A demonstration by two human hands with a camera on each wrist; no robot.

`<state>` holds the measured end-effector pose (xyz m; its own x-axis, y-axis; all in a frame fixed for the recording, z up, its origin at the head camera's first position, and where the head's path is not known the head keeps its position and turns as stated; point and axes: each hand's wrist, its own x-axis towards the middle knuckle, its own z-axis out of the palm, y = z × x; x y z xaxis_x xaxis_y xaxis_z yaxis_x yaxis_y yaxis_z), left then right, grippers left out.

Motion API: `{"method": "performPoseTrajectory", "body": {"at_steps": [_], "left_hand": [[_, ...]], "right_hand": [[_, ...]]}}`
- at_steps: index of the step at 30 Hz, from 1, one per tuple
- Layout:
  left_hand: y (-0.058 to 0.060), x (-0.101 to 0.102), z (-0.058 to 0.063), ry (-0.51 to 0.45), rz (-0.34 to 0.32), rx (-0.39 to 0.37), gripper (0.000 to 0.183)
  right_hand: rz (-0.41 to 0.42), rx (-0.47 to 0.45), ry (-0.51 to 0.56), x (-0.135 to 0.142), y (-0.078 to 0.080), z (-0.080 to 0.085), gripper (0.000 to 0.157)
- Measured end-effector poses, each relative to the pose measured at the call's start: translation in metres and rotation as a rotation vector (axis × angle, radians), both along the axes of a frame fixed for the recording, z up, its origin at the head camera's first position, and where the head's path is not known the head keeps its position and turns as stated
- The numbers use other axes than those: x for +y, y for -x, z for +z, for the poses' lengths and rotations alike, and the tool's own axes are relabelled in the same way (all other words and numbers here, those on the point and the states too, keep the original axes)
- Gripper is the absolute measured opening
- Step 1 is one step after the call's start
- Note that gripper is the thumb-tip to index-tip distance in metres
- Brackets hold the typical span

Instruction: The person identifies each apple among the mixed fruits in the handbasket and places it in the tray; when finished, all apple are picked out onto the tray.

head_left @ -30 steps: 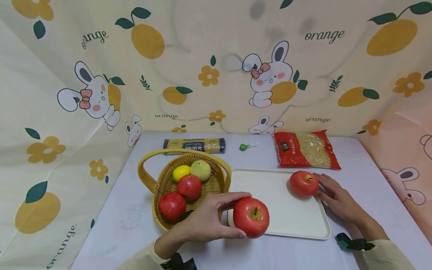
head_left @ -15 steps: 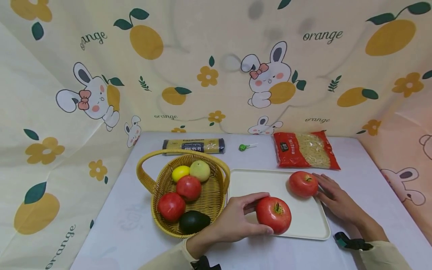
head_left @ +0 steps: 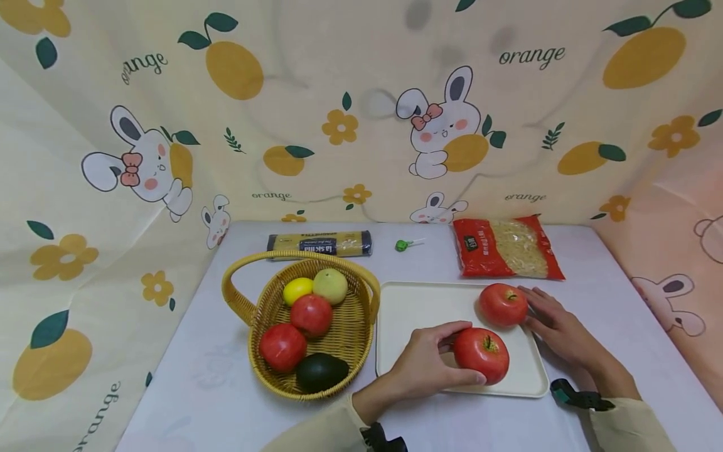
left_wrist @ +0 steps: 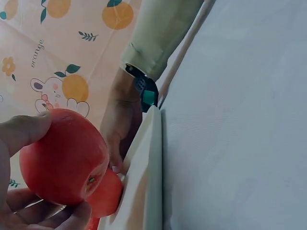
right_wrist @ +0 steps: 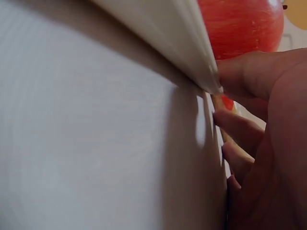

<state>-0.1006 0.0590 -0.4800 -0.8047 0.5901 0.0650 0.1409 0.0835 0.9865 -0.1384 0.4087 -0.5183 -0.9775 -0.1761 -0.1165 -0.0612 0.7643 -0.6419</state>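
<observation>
My left hand (head_left: 423, 364) grips a red apple (head_left: 482, 356) between thumb and fingers, over the front part of the cream tray (head_left: 423, 304). In the left wrist view the held apple (left_wrist: 64, 155) partly covers a second one behind it. That second apple (head_left: 503, 304) sits at the tray's right side. My right hand (head_left: 565, 333) rests at the tray's right edge beside it, fingers fairly straight. The right wrist view has the thumb (right_wrist: 244, 79) against the tray rim and close to the apple; whether it touches the fruit is unclear.
A wicker basket (head_left: 361, 351) left of the tray holds two red fruits, a yellow lemon (head_left: 297, 291), a pale green round fruit (head_left: 330, 286) and an avocado (head_left: 322, 373). Behind lie a spaghetti packet (head_left: 319, 244), a green lollipop (head_left: 401, 245) and a red pasta bag (head_left: 508, 247).
My left hand has carried the gripped apple rightward, from beside the basket to over the tray, uncovering the avocado. The right hand stays at the tray's edge.
</observation>
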Motion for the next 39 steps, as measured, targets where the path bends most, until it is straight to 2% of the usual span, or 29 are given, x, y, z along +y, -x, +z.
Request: {"method": "performPoseTrajectory", "body": {"at_steps": [8, 16, 23, 33, 39], "left_hand": [[0.005, 0.025, -0.007, 0.027, 0.011, -0.005, 0.076], [0.008, 0.048, -0.01, 0.073, 0.057, -0.027, 0.075], [0.01, 0.063, -0.017, 0.09, 0.037, -0.03, 0.074], [0.003, 0.077, -0.033, 0.072, 0.032, 0.004, 0.074], [0.003, 0.082, -0.038, 0.092, 0.06, 0.091, 0.073]], "right_hand": [[-0.008, 0.011, 0.017, 0.0, 0.0, -0.001, 0.075], [-0.017, 0.006, 0.011, -0.001, -0.001, 0.001, 0.075], [-0.022, -0.016, 0.022, 0.001, -0.001, 0.002, 0.076], [-0.026, -0.033, 0.042, 0.002, 0.0, 0.001, 0.078], [-0.025, -0.02, 0.034, 0.002, 0.001, -0.001, 0.077]]}}
